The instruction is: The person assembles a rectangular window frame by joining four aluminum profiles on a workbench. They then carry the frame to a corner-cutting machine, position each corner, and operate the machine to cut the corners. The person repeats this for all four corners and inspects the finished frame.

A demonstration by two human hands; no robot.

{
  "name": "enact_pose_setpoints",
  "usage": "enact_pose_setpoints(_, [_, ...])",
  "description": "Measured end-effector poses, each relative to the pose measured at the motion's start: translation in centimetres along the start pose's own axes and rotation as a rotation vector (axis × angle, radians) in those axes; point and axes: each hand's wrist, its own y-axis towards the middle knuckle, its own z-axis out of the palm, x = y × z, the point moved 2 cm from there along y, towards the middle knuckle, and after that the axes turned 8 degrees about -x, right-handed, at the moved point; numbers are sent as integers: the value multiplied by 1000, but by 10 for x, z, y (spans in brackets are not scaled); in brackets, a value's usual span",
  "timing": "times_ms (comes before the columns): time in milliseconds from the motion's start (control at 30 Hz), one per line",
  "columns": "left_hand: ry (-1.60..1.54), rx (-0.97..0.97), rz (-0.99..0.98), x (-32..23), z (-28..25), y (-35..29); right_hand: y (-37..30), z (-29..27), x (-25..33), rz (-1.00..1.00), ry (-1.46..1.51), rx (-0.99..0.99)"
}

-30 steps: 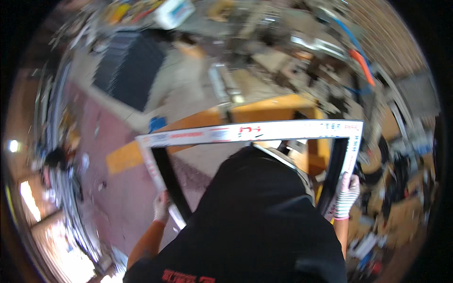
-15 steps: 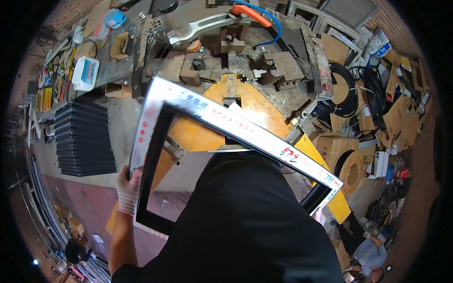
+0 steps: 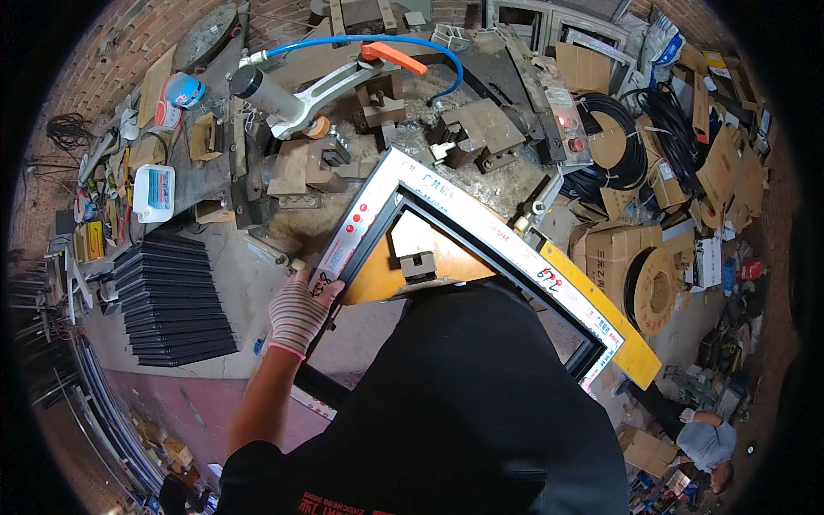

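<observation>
A rectangular window frame (image 3: 506, 236), dark inside with white printed film on its faces, is tilted over the front of a machine, one corner pointing away from me. My left hand (image 3: 297, 316), in a striped knit glove, is closed around its left side. At the frame's right corner only a sliver of my right hand (image 3: 587, 388) shows against the edge; its fingers are mostly hidden. Through the frame's opening I see an orange plate (image 3: 459, 259) with a dark metal block (image 3: 419, 266). The far corner lies between two heavy steel clamp blocks (image 3: 300, 167).
Beyond stands a lever with an orange handle (image 3: 393, 57) and a blue hose (image 3: 352, 39). Dark frame pieces (image 3: 176, 300) are stacked at left near a white jug (image 3: 154, 193). A yellow arm (image 3: 635, 360), cartons and a spool (image 3: 654, 292) stand right; another person (image 3: 705, 442) is lower right.
The window frame has shifted right and forward, its far corner now close to the clamp blocks. My left hand has moved right with it. The view has shifted too.
</observation>
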Motion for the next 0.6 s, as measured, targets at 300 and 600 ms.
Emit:
enact_pose_setpoints(300, [130, -48, -58, -7, 18, 14, 39, -8, -18, 27, -105, 97])
enact_pose_setpoints(600, [-80, -385, 173, 5, 32, -22, 18, -3, 30, 79, -185, 100])
